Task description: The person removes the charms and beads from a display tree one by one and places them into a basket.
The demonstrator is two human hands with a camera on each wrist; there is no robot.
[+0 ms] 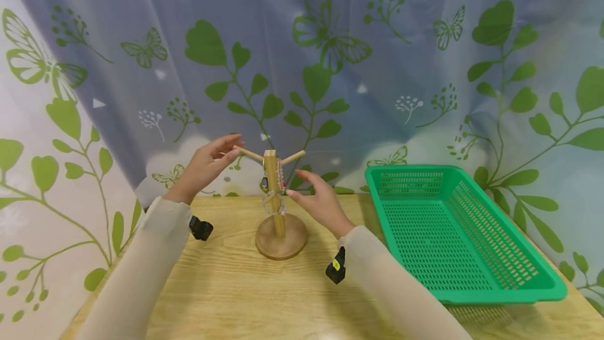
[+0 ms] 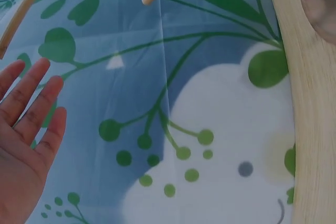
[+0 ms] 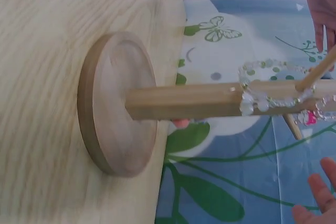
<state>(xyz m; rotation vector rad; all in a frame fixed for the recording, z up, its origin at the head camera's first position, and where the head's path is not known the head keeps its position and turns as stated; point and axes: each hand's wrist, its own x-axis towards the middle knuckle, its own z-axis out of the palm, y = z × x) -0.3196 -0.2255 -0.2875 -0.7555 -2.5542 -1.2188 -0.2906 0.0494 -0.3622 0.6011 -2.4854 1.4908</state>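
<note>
A wooden jewelry stand [image 1: 272, 177] with a round base [image 1: 281, 248] stands upright on the table. Dark and pink-beaded bracelets [image 1: 280, 174] hang from its upper arms. Around the post, lower down, is a clear-beaded bracelet [image 1: 266, 210], seen larger in the right wrist view. My left hand [image 1: 205, 166] is at the tip of the left arm; in the left wrist view its fingers [image 2: 37, 100] are stretched out with nothing held. To the right of the post is my right hand [image 1: 323, 203], thumb and fingers spread apart, thumb tip close to the hanging bracelets.
A large green plastic basket [image 1: 500, 296] sits on the right of the wooden table [image 1: 212, 282]. A curtain [image 1: 264, 30] printed with leaves and butterflies hangs right behind the table. Black wrist cameras [image 1: 201, 229] are strapped under both sleeves.
</note>
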